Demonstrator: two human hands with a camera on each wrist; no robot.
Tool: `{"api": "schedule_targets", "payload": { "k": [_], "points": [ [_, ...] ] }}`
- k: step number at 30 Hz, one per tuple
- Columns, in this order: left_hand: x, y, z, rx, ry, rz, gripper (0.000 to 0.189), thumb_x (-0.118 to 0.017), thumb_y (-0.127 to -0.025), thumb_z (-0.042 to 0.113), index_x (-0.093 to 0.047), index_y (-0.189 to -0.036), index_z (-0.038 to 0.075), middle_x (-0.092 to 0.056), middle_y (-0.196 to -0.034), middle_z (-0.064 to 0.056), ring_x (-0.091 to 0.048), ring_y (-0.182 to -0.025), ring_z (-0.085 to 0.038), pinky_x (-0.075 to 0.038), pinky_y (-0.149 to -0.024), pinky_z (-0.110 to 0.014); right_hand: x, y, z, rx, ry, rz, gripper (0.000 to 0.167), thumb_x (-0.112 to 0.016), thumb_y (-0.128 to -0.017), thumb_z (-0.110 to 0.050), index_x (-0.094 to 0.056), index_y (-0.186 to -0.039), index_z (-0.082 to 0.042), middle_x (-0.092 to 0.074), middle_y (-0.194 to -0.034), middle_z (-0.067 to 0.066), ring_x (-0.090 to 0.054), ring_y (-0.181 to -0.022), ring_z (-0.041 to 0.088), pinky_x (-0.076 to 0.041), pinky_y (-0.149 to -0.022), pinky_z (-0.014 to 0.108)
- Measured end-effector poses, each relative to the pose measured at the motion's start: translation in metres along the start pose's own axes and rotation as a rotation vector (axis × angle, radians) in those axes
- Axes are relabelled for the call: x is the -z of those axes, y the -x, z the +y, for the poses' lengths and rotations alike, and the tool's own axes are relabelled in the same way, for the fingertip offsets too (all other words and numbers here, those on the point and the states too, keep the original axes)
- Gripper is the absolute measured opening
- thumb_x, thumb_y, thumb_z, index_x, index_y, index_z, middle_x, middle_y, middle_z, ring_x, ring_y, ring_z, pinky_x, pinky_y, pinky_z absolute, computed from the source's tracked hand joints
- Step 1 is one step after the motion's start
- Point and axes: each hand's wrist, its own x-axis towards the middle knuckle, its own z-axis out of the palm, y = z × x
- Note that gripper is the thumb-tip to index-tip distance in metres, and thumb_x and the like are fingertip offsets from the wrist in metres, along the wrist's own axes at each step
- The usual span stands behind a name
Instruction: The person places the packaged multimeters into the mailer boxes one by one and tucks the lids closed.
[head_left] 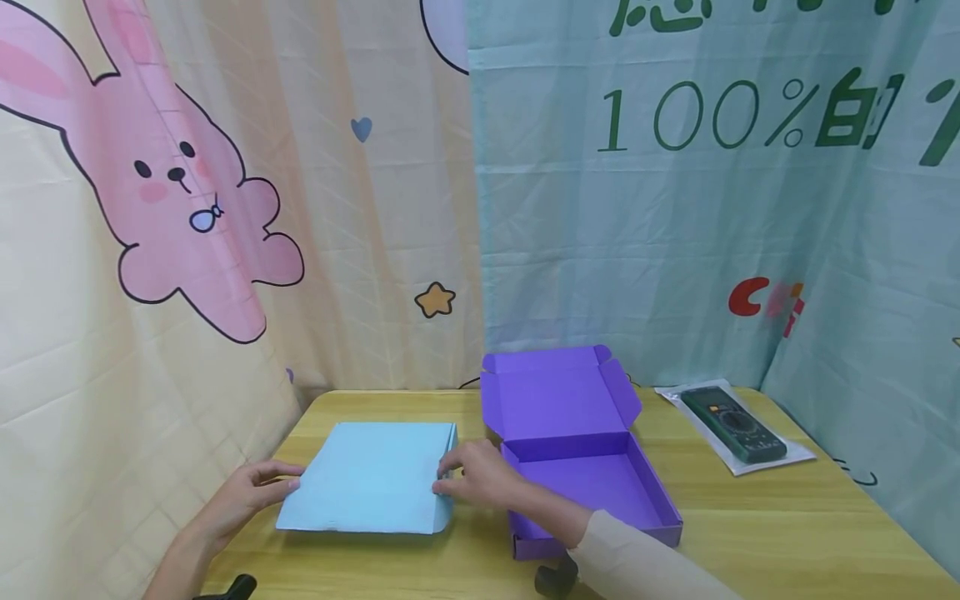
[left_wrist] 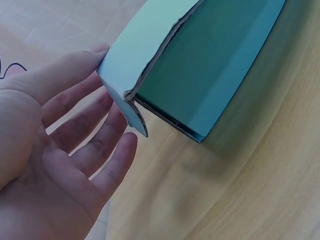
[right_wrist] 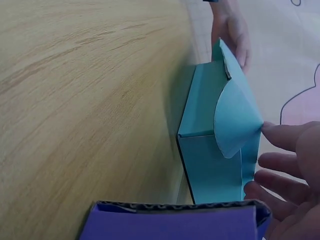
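Note:
A light-blue cardboard box [head_left: 371, 479] lies on the table in front of me, its lid raised a little along the near side. In the left wrist view the gap under the lid and a bent side flap [left_wrist: 136, 119] show. My left hand [head_left: 243, 500] holds the lid's left near corner, thumb on the edge and fingers against the flap. On the opposite side my right hand [head_left: 480, 477] holds the lid's right edge between thumb and fingers. Its thumb tip touches the lid corner above a rounded flap [right_wrist: 235, 120] in the right wrist view.
An open purple cardboard box [head_left: 592, 475] stands right of the blue one, beneath my right forearm, its lid [head_left: 558, 392] tipped back. Farther right lies a dark green multimeter [head_left: 735, 423] in a clear bag. Printed curtains [head_left: 375, 208] hang behind the wooden table [head_left: 787, 533].

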Motion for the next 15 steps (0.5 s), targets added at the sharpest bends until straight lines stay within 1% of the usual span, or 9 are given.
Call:
{"api": "schedule_targets", "payload": {
  "k": [4,7,12,15],
  "points": [
    [-0.0018,-0.0001,0.0001,0.007,-0.016,0.005,0.038,-0.061,-0.106,0.016,-0.06,-0.132,-0.01,-0.065,-0.131,-0.01,-0.059,-0.113,-0.004,-0.051,-0.093,-0.023,-0.0005,-0.0013,-0.0001,-0.009,0.021,-0.015,0.018,-0.085,-0.087,-0.022,-0.082,-0.1,-0.01,-0.077,-0.104,-0.005,-0.068,-0.097,0.006,-0.052,-0.079,0.016],
    [-0.0027,-0.0001,-0.0005,0.014,-0.033,0.014,0.039,-0.062,-0.105,0.017,-0.06,-0.133,-0.01,-0.063,-0.134,-0.015,-0.058,-0.113,-0.003,-0.05,-0.092,-0.023,-0.002,-0.0021,0.0019,-0.008,0.018,-0.028,0.018,-0.086,-0.087,-0.022,-0.083,-0.101,-0.011,-0.077,-0.105,-0.006,-0.068,-0.101,0.006,-0.052,-0.084,0.017],
    [-0.0021,-0.0012,-0.0002,0.011,-0.046,0.005,0.041,-0.062,-0.105,0.016,-0.058,-0.135,-0.012,-0.059,-0.138,-0.017,-0.057,-0.114,-0.002,-0.051,-0.091,-0.023,-0.0023,-0.0045,0.0065,0.004,0.025,-0.064,0.021,-0.084,-0.089,-0.025,-0.082,-0.106,-0.012,-0.075,-0.114,-0.005,-0.067,-0.11,0.009,-0.052,-0.092,0.021],
    [-0.0016,-0.003,0.0002,0.017,-0.048,-0.008,0.044,-0.062,-0.105,0.017,-0.056,-0.139,-0.01,-0.055,-0.143,-0.022,-0.056,-0.116,-0.003,-0.051,-0.091,-0.024,-0.0006,-0.0069,0.0083,0.014,0.033,-0.097,0.023,-0.083,-0.091,-0.027,-0.082,-0.108,-0.012,-0.074,-0.118,-0.004,-0.066,-0.113,0.011,-0.051,-0.097,0.024]
  ]
}}
